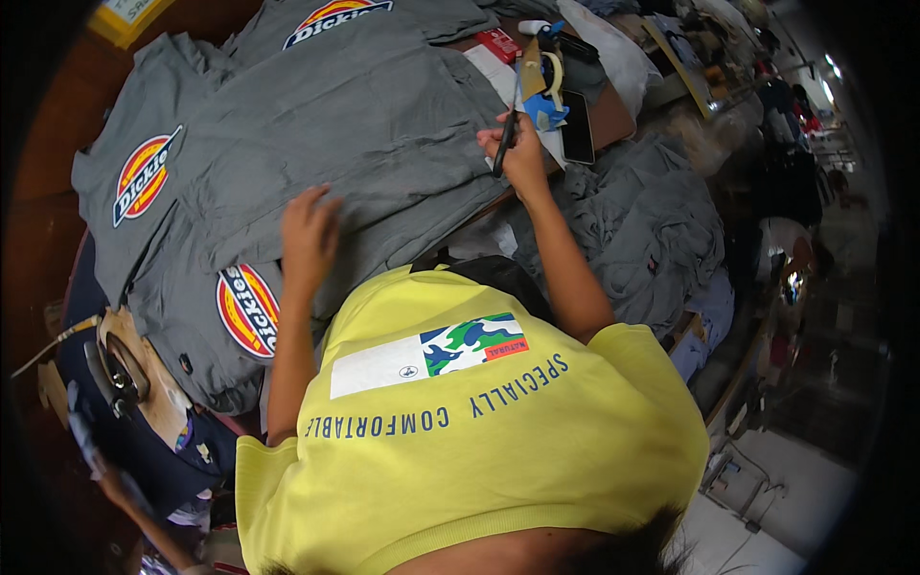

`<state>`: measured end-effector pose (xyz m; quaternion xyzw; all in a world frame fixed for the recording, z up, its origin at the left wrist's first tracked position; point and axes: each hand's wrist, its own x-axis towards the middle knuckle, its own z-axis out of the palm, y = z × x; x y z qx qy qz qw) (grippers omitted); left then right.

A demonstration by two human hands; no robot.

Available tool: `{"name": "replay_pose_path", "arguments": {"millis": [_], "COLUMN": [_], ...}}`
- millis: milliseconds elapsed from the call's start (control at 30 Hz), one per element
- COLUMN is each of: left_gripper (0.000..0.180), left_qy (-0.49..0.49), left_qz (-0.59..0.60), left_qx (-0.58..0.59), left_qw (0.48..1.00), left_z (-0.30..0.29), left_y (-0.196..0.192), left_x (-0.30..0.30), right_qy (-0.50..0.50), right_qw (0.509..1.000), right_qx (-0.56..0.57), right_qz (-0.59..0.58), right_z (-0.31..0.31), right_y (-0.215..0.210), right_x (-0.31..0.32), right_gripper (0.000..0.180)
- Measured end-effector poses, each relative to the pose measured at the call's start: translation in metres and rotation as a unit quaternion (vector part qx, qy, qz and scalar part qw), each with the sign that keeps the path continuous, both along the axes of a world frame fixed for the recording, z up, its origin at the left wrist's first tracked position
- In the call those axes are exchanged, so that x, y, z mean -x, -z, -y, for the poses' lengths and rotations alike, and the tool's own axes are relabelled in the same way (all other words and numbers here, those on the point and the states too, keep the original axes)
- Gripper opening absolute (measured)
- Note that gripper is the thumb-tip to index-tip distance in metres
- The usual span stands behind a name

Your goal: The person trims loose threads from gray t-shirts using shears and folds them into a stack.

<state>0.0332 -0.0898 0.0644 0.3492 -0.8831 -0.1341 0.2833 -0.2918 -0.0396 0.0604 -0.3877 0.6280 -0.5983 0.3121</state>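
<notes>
Grey shirts [326, 134], left hand [309, 235] flat, right hand [522, 158] gripping half-hidden scissors [505, 144]

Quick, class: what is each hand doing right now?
Left hand: open, fingers spread flat on the grey shirt.
Right hand: closed around dark scissors.

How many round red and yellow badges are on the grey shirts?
3. One badge sits at the top edge, one badge at the left, and one badge low down beside the left hand. Folded or piled cloth may hide more.
</notes>
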Motion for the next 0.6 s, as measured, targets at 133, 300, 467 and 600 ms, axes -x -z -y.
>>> {"name": "replay_pose_path", "arguments": {"millis": [133, 300, 467, 600], "left_gripper": [0.042, 0.044, 0.043, 0.040], "left_qy": [0.005, 0.008, -0.008, -0.026], "left_qz": [0.129, 0.149, 0.134, 0.105], "left_qx": [-0.016, -0.012, -0.022, -0.022], "left_qw": [0.991, 0.989, 0.991, 0.994], "left_z": [-0.014, -0.011, -0.015, -0.015], "left_y": [0.037, 0.050, 0.046, 0.049], "left_x": [0.016, 0.016, 0.016, 0.019], "right_qy": [-0.037, -0.007, -0.037, 0.006], "right_qw": [0.994, 0.970, 0.993, 0.999], "right_qx": [-0.045, -0.124, -0.107, -0.048], "right_qz": [-0.097, -0.209, -0.024, 0.008], "right_z": [0.016, 0.031, 0.003, -0.036], "right_y": [0.044, 0.075, 0.028, -0.008], "right_x": [0.006, 0.031, 0.040, 0.072], "right_gripper": [0.039, 0.045, 0.046, 0.051]}}
